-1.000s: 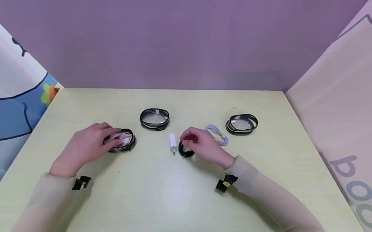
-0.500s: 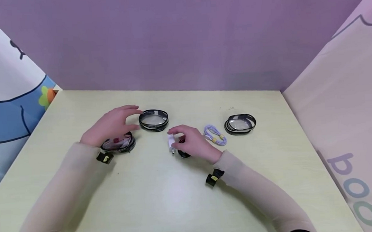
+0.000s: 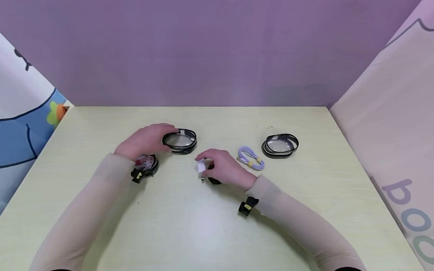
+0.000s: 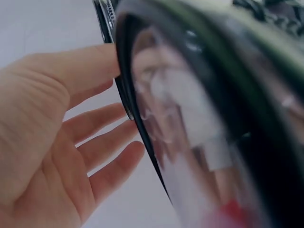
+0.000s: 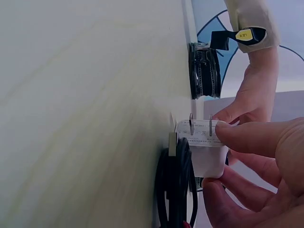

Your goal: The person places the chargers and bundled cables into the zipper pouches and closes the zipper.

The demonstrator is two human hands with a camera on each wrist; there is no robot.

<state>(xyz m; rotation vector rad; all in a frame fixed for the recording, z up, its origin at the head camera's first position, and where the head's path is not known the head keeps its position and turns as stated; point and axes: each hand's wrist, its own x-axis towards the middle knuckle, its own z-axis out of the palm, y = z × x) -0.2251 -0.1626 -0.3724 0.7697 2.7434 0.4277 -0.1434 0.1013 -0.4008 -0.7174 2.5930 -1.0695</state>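
While the left hand (image 3: 144, 141) is spread, the right hand (image 3: 222, 166) pinches a white 2-pronged charger (image 5: 206, 159).

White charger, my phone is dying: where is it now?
In the head view, the white charger is pinched by the right hand, just left of the small black cable near the middle of the table.

Bright, diffuse light leaves a pale glare on the surface (image 3: 201, 237) and soft shadows beside the sleeves (image 3: 86, 222). The left wrist view blurs a close black-rimmed case (image 4: 242, 104); the right renders the white charger (image 5: 205, 154) fairly sharply.
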